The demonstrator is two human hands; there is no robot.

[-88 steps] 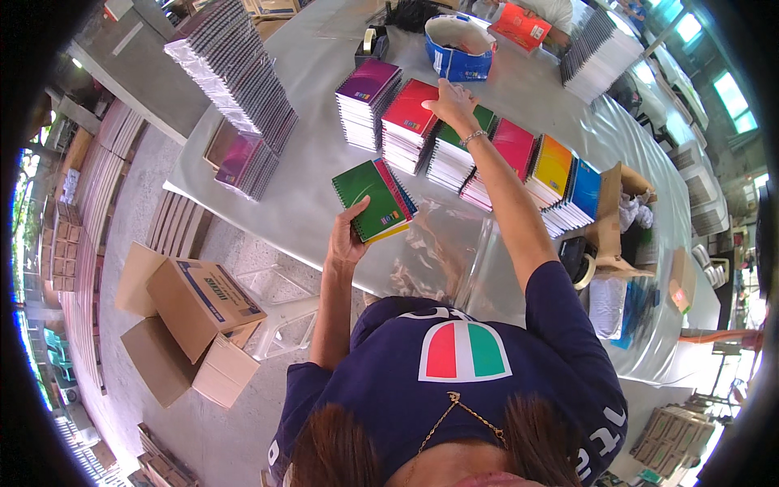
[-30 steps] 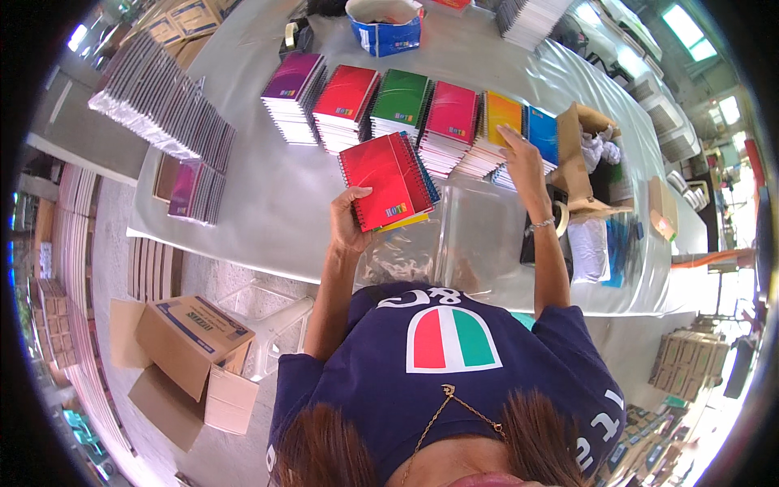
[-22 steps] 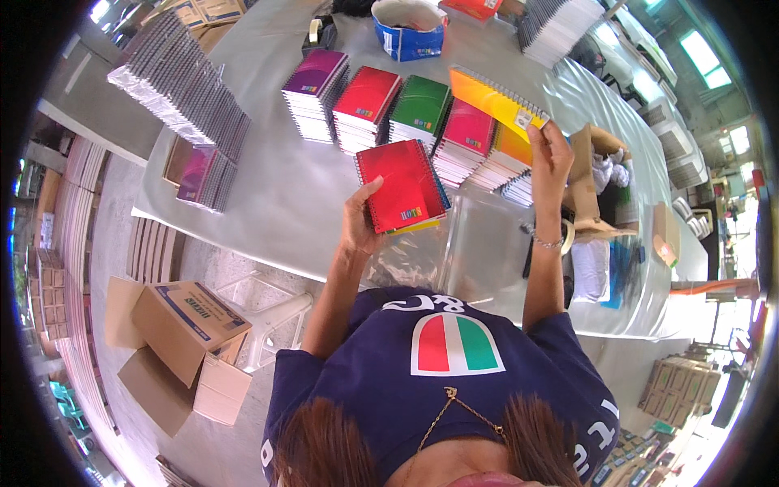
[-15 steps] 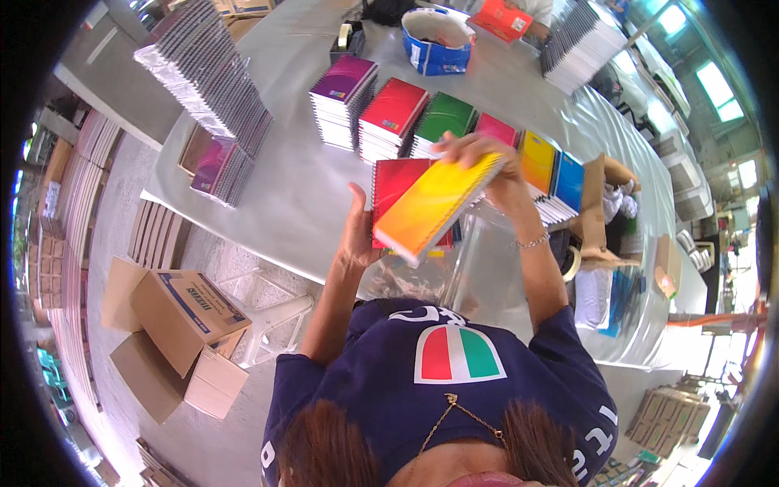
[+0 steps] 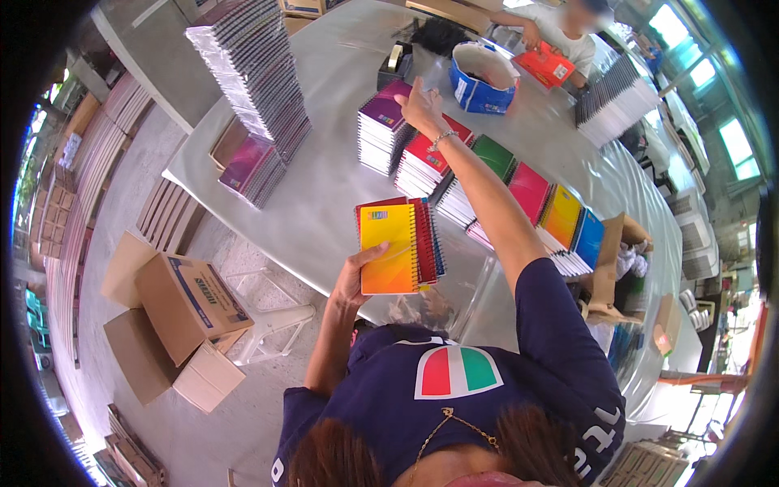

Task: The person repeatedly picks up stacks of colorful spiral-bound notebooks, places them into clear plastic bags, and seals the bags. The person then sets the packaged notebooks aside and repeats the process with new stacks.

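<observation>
We find the left hand [image 5: 355,272] gripping a bundle of spiral notebooks [image 5: 424,243], thumb laid across the yellow notebook [image 5: 393,268] on top, red and blue edges showing beneath, near side of the table [image 5: 312,183]. The right hand [image 5: 423,109] is stretched out by the purple stack [image 5: 381,134], fingers loosely spread, nothing in them that we can see; whether it touches the covers, we cannot tell. Rightward along the row we note red [image 5: 423,157], green [image 5: 492,154], pink [image 5: 529,191], yellow [image 5: 561,211] and blue stacks [image 5: 588,239]. Beyond the right hand stands a blue tub [image 5: 484,97].
</observation>
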